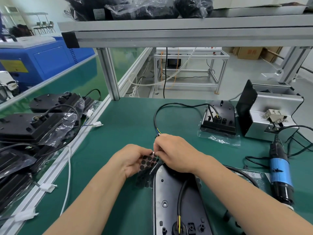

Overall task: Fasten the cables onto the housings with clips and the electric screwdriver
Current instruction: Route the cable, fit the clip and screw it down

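The left hand [133, 160] held a sheet of black round pads [149, 161], with the fingers curled around its left edge. The right hand [171, 155] pinched the top edge of the same sheet between thumb and fingertips. Both hands were above the green bench [128, 119], just beyond the near housing [169, 200], which lay flat at the front edge with its black cable [182, 192] running over it. A second housing [220, 116] lay further back on the right, on a clear plastic bag. Its long cable [169, 105] curved round to end just behind the right hand; whether it touched the hand I could not tell. The electric screwdriver [280, 170], with a blue band, lay on the bench at the right, near a grey screw feeder [274, 114]. Bagged housings [33, 124] were piled on the left.
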Motion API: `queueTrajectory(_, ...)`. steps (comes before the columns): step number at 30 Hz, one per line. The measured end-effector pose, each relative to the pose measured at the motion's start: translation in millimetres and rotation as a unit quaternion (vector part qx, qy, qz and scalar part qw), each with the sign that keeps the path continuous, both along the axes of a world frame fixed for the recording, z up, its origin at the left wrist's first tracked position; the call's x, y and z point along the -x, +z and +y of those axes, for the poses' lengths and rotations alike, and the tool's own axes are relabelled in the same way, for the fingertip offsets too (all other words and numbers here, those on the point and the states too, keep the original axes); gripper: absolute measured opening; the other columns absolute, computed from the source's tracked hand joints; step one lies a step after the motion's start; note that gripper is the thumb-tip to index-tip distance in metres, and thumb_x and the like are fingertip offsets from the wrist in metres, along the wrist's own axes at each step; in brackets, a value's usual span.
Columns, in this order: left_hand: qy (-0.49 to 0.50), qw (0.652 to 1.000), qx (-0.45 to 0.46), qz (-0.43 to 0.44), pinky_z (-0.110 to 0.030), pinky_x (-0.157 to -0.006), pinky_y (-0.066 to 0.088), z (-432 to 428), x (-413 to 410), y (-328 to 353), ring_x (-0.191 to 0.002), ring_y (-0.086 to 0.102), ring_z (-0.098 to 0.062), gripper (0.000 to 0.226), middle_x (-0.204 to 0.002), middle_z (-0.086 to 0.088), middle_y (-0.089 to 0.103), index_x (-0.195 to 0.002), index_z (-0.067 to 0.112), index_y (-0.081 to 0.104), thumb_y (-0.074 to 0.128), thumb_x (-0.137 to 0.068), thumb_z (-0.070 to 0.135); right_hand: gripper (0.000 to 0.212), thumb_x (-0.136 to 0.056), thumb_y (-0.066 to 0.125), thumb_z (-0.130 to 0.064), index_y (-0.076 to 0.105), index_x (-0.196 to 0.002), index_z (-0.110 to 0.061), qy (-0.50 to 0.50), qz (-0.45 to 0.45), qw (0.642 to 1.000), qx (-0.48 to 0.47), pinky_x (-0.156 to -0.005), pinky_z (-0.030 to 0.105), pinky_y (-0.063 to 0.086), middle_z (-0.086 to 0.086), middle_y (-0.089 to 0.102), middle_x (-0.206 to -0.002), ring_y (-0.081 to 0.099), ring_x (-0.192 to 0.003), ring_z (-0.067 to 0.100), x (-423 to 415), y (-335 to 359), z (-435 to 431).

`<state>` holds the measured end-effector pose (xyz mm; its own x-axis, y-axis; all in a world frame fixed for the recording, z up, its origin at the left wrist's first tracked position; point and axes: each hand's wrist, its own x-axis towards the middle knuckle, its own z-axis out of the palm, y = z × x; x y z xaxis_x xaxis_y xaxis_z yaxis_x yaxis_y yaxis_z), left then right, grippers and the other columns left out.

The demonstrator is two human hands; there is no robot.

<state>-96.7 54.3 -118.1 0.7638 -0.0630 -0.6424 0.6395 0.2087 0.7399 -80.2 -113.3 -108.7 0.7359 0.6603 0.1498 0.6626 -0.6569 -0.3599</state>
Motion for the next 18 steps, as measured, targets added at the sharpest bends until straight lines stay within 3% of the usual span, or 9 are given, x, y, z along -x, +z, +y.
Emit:
queueTrajectory(5, 0.009, 1.000, 0.009, 0.000, -0.042, -0.089, 0.052, 1.3, -0.6, -0.2, -0.086, 0.063, -0.033, 0.017, -0.101, -0.027, 0.065, -0.104, -0.013, 0.062, 0.050, -0.095, -0.006, 0.008, -0.091, 0.060, -0.012, 0.060, -0.098, -0.014, 0.008, -0.002, 0.999, -0.039, -0.083, 0.035, 0.045, 0.000, 0.060, -0.096, 0.056, -0.089, 0.020, 1.7, 1.8, -2.4)
queueTrajectory(11, 0.010, 1.000, -0.019, 0.001, -0.039, -0.082, 0.052, -1.8, 1.0, 1.7, -0.079, 0.063, -0.030, 0.013, -0.089, -0.023, 0.067, -0.092, -0.011, 0.063, 0.051, -0.094, -0.006, 0.006, -0.089, 0.061, -0.014, 0.066, -0.093, -0.014, 0.015, -0.041, 0.999, -0.013, -0.080, 0.040, 0.045, -0.001, 0.065, -0.093, 0.057, -0.088, 0.022, 1.8, 5.9, -2.1)
queueTrajectory(16, 0.008, 0.998, -0.060, -0.027, -0.048, -0.100, 0.049, -4.5, -1.7, 3.7, -0.097, 0.061, -0.036, 0.028, -0.111, -0.031, 0.064, -0.117, -0.021, 0.059, 0.053, -0.094, -0.006, 0.006, -0.091, 0.056, -0.017, 0.062, -0.091, -0.018, 0.012, -0.053, 0.998, 0.015, -0.077, 0.040, 0.047, -0.003, 0.063, -0.094, 0.057, -0.089, 0.024, 1.2, 7.9, 0.0)
queueTrajectory(18, 0.004, 0.998, -0.056, -0.027, -0.048, -0.100, 0.048, -4.6, -1.0, 2.7, -0.098, 0.061, -0.036, 0.029, -0.111, -0.030, 0.063, -0.119, -0.020, 0.058, 0.053, -0.094, -0.006, 0.005, -0.092, 0.054, -0.020, 0.059, -0.092, -0.020, 0.011, -0.045, 0.999, 0.018, -0.078, 0.038, 0.046, -0.004, 0.058, -0.094, 0.056, -0.091, 0.022, 1.8, 7.9, -1.2)
